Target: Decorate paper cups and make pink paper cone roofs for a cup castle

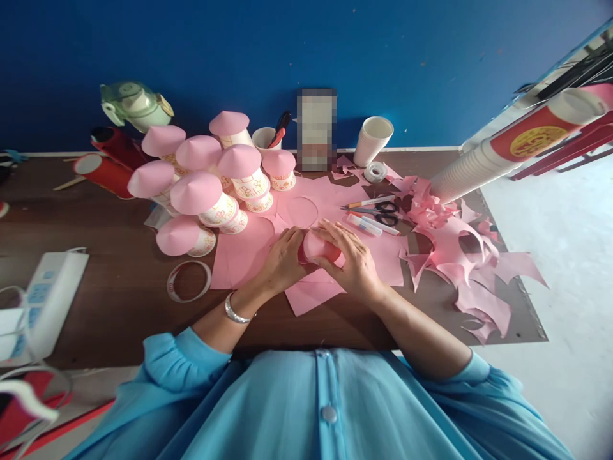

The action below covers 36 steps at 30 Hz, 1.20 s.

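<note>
My left hand [287, 259] and my right hand [352, 259] come together over the middle of the table, closed around a curved piece of pink paper [318, 244]. Fingers cover its edges, so I cannot tell its full shape. Pink paper sheets [387, 262] lie under my hands, and a circle is marked on one of them. Left of my hands stand several paper cups [221, 211] with orange drawings, each topped by a pink paper cone [196, 191]. One coned cup [179, 235] sits nearest my left hand.
Scissors [385, 209], markers [364, 225] and a tape roll [375, 172] lie to the right. Pink scraps [460, 249] spread along the right edge, beside a long cup stack [467, 163]. White cups [374, 140] stand near the wall. A tape ring [169, 281] and power strip [52, 300] are left.
</note>
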### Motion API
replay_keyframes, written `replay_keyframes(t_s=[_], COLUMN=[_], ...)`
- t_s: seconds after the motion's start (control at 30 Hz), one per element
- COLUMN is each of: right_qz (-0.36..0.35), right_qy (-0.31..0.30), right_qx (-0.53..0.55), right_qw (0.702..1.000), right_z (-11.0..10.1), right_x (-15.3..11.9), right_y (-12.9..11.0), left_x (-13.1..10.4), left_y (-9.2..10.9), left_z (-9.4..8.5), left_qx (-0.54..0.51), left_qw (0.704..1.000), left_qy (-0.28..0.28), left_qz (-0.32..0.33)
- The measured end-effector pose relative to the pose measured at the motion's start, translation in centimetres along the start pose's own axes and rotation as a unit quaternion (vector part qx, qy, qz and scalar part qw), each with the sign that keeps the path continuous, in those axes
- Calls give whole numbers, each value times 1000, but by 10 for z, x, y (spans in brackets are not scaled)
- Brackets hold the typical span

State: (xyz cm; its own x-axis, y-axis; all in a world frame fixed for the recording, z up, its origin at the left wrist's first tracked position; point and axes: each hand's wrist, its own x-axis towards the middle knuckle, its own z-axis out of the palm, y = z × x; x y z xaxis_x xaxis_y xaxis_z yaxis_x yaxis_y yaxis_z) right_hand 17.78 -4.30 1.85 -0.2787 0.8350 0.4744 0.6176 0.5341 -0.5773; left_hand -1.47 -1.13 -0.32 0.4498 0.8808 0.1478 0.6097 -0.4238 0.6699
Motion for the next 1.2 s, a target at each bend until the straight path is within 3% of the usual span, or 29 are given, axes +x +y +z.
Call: replay_keyframes(t_s=[0.1,0.17,0.33,0.5,0.83,1.2], right_qz=[1,-5,1,12,7,-4], right_qy=[-1,1,5,-2,-2,12], right_qx=[1,6,13,1,13,3], right_qw=[1000,1000,1000,1000,1000,1000], right_z=[0,0,-1,-1,-1,0], right_x=[0,0,0,0,1,2], right_y=[0,0,-2,-2,-2,-3], left_x=[0,1,4,6,6,6], left_y=[3,5,7,10,15,11], left_z=[-15,-27,-39,-32,-25,-23], left_qx=[-70,-162,-375,-467,-523,-541], left_qw=[997,983,900,839,798,785], left_qy=[-22,-39,-87,-114,-97,-101], left_qz=[-21,-71,-205,-255,-285,-283])
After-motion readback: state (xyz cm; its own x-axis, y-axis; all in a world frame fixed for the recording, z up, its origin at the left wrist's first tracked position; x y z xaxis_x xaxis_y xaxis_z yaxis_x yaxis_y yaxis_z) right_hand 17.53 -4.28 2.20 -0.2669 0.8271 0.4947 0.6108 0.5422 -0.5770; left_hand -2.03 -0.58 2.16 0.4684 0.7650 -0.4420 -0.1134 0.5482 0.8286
